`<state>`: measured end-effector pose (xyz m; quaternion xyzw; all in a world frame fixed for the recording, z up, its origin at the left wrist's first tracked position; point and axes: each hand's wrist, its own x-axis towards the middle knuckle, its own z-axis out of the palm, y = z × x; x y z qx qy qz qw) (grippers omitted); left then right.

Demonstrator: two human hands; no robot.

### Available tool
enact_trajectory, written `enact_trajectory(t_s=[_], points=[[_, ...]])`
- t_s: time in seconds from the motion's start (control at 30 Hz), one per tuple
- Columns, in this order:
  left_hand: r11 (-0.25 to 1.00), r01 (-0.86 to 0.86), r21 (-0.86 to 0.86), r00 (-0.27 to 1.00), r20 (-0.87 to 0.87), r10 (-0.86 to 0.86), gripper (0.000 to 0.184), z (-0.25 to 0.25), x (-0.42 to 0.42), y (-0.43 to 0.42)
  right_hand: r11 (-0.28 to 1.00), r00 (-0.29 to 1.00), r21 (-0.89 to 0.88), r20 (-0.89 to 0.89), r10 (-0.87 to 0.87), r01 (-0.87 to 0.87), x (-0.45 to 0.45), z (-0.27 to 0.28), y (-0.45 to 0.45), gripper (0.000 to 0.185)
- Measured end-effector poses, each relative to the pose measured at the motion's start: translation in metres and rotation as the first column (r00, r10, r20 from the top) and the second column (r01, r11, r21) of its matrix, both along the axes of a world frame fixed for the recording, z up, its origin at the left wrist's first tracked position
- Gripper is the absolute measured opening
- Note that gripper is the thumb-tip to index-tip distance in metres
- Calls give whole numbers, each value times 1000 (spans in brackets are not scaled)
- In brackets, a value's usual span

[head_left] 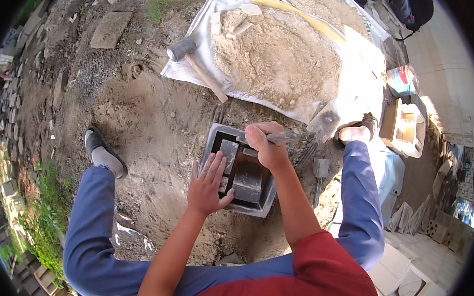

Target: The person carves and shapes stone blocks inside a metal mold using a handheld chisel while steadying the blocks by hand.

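A grey rectangular metal mould box (269,203) lies on the dirt between my legs, with dark block-shaped inserts and gaps inside it. My left hand (208,184) rests flat on its left side, fingers spread over a grey insert (227,152). Above the box's upper right part, my right hand (268,145) is closed around a short, dust-covered tool (284,137) whose end points right. The tool's working part cannot be made out. A brown-grey block (248,177) shows in the box's right half, below my right hand.
A white sack sheet (361,74) bears a heap of sandy powder (280,58). A mallet (182,49) lies on its left edge. A dusty scoop (323,123) and a small square-headed tool (321,168) lie right of the box. A bucket (402,80) and block-like mould (408,128) stand farther right.
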<state>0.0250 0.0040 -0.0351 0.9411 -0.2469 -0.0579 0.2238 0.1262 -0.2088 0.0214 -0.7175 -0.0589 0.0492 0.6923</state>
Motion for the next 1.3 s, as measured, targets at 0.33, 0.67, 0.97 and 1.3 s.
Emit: enact_trajectory(t_s=[0.33,0.67,0.97,1.3], points=[[1000,-15,-20,999,-33,14,90,2,-2,3,993,994,-115,99,36,-25,1,12,20,45],[999,-10,-39,999,-42,8,91,4,1,3,991,995,-133,104,-3,17,-2,-17,29,42],[999,-8,-41,1000,-22,7,94,5,-1,6,987,971,-159,232,49,-12,5,-30,45,44],[998,-3,-60,1000,-6,3,91,5,-3,7,986,982,-161,172,73,-45,18,-32,46,39]])
